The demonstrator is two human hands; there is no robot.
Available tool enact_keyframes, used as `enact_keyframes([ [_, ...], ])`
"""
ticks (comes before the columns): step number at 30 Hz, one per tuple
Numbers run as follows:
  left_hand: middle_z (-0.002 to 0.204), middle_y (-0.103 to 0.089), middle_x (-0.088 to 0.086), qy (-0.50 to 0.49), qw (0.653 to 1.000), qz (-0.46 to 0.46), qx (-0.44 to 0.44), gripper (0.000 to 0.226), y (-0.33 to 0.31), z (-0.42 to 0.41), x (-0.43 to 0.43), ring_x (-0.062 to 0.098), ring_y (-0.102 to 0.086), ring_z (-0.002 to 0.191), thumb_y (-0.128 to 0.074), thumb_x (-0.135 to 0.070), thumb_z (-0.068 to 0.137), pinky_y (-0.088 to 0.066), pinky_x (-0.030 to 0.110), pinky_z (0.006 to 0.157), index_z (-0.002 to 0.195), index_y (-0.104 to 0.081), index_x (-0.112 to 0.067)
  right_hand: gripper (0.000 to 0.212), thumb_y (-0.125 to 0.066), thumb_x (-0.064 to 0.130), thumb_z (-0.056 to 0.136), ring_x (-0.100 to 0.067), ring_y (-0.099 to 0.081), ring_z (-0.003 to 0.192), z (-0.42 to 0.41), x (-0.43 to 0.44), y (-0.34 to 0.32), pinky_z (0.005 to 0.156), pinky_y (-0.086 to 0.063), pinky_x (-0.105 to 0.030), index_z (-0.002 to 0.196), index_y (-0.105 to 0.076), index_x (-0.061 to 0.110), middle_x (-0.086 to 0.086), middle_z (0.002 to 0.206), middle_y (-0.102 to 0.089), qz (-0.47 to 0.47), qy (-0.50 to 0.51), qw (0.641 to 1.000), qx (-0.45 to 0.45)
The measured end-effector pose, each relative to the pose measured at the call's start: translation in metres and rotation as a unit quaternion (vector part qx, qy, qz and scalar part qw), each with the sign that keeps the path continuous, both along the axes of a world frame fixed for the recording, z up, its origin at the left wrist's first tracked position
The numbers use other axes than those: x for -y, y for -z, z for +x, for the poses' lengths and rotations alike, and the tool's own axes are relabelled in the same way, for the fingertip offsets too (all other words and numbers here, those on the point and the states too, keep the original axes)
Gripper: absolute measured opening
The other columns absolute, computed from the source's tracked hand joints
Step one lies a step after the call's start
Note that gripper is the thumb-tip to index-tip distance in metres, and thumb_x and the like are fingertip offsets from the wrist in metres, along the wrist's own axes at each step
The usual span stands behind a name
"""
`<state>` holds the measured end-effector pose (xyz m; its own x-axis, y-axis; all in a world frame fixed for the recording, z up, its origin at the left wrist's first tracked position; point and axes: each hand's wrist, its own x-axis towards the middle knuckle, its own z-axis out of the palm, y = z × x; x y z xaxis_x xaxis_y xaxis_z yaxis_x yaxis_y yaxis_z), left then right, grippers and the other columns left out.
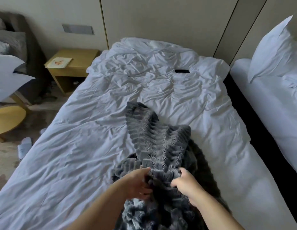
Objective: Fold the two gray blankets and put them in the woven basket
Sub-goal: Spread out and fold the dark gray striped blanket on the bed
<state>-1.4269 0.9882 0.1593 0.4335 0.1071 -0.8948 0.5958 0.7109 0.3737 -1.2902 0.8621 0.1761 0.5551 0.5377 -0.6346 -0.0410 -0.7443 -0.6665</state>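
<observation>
Gray ribbed blanket (154, 140), crumpled lengthwise on near middle of bed (78, 146), left hand (137, 183) and right hand (186, 186) close together, both hands clenched on its near edge; likely risk: skewed fold from bunched grip, furry blanket (144, 214) beneath dragged along; basket unseen.

a bedroom, likely a hotel room. the bed (111, 130) carries a rumpled white duvet. right of the bed: a second bed (260, 103) with upright white pillow (273, 52). left of the bed: wooden nightstand (73, 67).
</observation>
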Motion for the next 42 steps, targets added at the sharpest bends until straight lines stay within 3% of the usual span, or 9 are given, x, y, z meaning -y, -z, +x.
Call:
enact_keyframes([
  [6,0.067,-0.053,0.009,-0.190,0.959,0.170,-0.120,0.012,0.050,-0.007,0.001,0.023,-0.053,0.057,-0.051,-0.012,0.089,-0.047,0.026,0.051,0.086,-0.058,-0.004,0.010,-0.064,0.013,0.084,-0.025,-0.067,0.072,0.011,0.032,0.031,0.058,-0.048,-0.031,0.086,-0.072,0.009,-0.010,0.083,-0.073,-0.022,0.198,0.959,-0.200],
  [13,0.105,-0.069,0.008,-0.059,0.852,0.488,-0.179,0.033,0.074,0.020,-0.055,0.025,-0.064,0.092,-0.055,-0.010,0.079,-0.047,0.027,0.077,0.106,-0.071,-0.022,0.033,-0.065,0.034,0.076,-0.028,-0.067,0.049,0.081,-0.014,0.045,0.047,-0.054,-0.033,0.064,-0.072,0.004,-0.016,0.060,-0.069,0.021,0.353,0.880,-0.316],
  [19,0.133,-0.047,0.021,0.052,0.893,0.287,-0.343,0.059,0.132,0.044,-0.085,0.035,-0.047,0.121,-0.058,-0.032,0.083,-0.041,0.037,0.103,0.133,-0.045,-0.005,0.025,-0.055,0.025,0.085,-0.021,-0.064,0.051,0.124,-0.032,0.022,0.047,-0.050,-0.023,0.063,-0.064,0.018,-0.004,0.061,-0.066,0.065,0.317,0.917,-0.235],
  [26,0.128,-0.055,0.023,-0.072,0.887,0.236,-0.390,0.058,0.129,-0.021,-0.094,0.037,-0.055,0.110,-0.057,-0.043,0.087,-0.043,0.038,0.094,0.124,-0.054,0.002,0.019,-0.049,0.001,0.068,-0.015,-0.067,0.054,0.123,-0.041,-0.037,0.054,-0.055,-0.024,0.079,-0.056,0.015,0.002,0.060,-0.067,0.331,0.410,0.828,-0.191],
  [29,0.096,-0.063,0.017,-0.265,0.941,0.056,-0.201,0.023,0.120,-0.032,-0.090,0.022,-0.060,0.054,-0.050,-0.016,0.094,-0.050,0.027,0.049,0.114,-0.056,-0.005,0.039,-0.040,-0.011,0.076,-0.022,-0.068,0.071,0.088,-0.059,-0.034,0.068,-0.055,-0.029,0.086,-0.070,0.012,-0.008,0.078,-0.070,0.269,0.151,0.939,-0.149],
  [31,0.097,-0.055,0.014,-0.374,0.920,-0.025,-0.116,0.020,0.115,-0.039,-0.091,0.021,-0.055,0.057,-0.045,-0.012,0.095,-0.048,0.028,0.045,0.114,-0.052,-0.010,0.039,-0.043,-0.010,0.076,-0.012,-0.065,0.065,0.053,-0.065,-0.023,0.061,-0.051,-0.022,0.078,-0.071,0.017,0.000,0.069,-0.070,0.111,-0.142,0.978,-0.104],
  [35,0.112,-0.062,0.012,-0.414,0.909,-0.049,0.002,0.034,0.106,-0.043,-0.097,0.027,-0.058,0.086,-0.043,-0.018,0.092,-0.045,0.032,0.067,0.123,-0.056,-0.010,0.010,-0.051,0.017,0.076,-0.025,-0.062,0.065,0.026,-0.059,0.019,0.052,-0.038,-0.025,0.075,-0.058,0.023,-0.005,0.079,-0.067,-0.225,-0.472,0.850,-0.061],
  [40,0.109,-0.070,0.016,-0.379,0.922,-0.046,0.061,0.029,0.102,-0.034,-0.099,0.028,-0.069,0.089,-0.040,-0.010,0.095,-0.058,0.039,0.073,0.117,-0.060,-0.006,0.050,-0.057,0.060,0.083,-0.022,-0.069,0.088,0.029,-0.073,0.036,0.071,-0.049,-0.030,0.101,-0.061,0.013,-0.006,0.097,-0.069,-0.225,-0.230,0.938,-0.133],
  [42,0.111,-0.068,0.021,-0.359,0.930,-0.036,0.062,0.030,0.102,-0.030,-0.100,0.030,-0.069,0.091,-0.042,-0.004,0.095,-0.059,0.040,0.065,0.121,-0.055,-0.007,0.060,-0.051,0.064,0.084,-0.030,-0.068,0.087,0.033,-0.087,0.046,0.074,-0.052,-0.034,0.100,-0.063,0.007,-0.011,0.094,-0.070,-0.182,-0.059,0.982,-0.005],
])
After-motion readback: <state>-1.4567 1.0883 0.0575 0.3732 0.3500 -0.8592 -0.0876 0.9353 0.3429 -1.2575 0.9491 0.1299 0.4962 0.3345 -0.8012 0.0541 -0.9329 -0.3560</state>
